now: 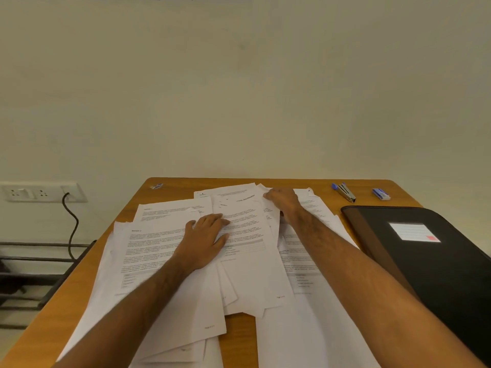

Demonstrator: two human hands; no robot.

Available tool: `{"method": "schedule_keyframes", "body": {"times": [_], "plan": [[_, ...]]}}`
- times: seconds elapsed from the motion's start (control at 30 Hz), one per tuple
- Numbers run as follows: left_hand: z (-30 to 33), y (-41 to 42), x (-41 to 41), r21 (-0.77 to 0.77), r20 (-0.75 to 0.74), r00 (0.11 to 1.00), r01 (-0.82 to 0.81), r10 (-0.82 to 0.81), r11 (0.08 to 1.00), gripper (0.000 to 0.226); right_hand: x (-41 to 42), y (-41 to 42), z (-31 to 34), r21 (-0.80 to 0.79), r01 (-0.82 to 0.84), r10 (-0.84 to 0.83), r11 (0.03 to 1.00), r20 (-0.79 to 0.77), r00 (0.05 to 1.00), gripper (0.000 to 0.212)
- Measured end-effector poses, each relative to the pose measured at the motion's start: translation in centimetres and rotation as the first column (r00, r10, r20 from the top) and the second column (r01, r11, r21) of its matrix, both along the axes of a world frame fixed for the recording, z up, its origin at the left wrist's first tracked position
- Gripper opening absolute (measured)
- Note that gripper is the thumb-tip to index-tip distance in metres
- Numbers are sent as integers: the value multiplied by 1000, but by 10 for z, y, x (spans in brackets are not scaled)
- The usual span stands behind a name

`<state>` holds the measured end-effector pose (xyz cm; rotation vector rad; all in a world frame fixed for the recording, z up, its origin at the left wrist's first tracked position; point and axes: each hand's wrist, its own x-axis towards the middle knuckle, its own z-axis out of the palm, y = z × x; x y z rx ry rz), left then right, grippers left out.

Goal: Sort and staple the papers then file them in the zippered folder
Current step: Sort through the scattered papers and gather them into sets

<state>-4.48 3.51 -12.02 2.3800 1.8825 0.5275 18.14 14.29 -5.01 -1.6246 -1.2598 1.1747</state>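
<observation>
Left hand (204, 241) lies flat, fingers straight, pressing the loose printed papers (247, 251) spread across the table (170, 185); right hand (283, 201) curls on a far sheet's edge, grip unclear. Overlapping sheets could slide together, mixing sets before the stapler (345, 192) and zippered folder (425, 251) at right.

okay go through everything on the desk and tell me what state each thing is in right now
Papers: loose, spread, overlapping, unstapled.
Folder: closed, flat.
Stapler: untouched, lying beyond the papers.
Staple box: lying beside stapler.
Left hand: flat on papers.
Right hand: curled at sheets' far edge.
</observation>
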Motion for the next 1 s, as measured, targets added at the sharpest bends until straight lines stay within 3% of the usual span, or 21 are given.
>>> {"method": "schedule_keyframes", "body": {"times": [0.1,0.2,0.33,0.47,0.57,0.63,0.73,0.83,0.9,1.0], "plan": [[0,-1,0,11,31,999,-8,8,1000,41,0,2,1,57,28,-25,998,-53,998,17],[6,-4,1,35,88,996,-20,17,999,39,4,4,12,145,60,-37,988,-155,987,3],[11,-7,-4,39,88,996,-30,26,999,39,16,-4,42,332,88,-29,939,-179,983,18],[30,-12,-1,35,133,991,-30,26,999,43,38,-17,87,524,69,36,849,-187,982,13],[60,-9,8,11,268,963,-44,39,999,49,55,-35,125,599,73,88,797,-235,968,9],[86,-6,19,2,434,900,-34,30,999,57,64,-45,144,628,74,108,774,-246,963,8],[138,-5,38,60,691,723,-24,-24,998,68,77,-62,178,687,75,133,722,-244,961,7],[187,-9,57,116,805,589,-32,-75,993,72,87,-80,213,740,43,169,671,-209,963,7],[207,-14,65,169,836,532,-14,-136,986,66,91,-90,231,759,20,191,651,-189,963,10],[229,-27,71,255,882,401,34,-247,966,37,96,-102,249,764,-22,218,645,-157,963,24]]}}
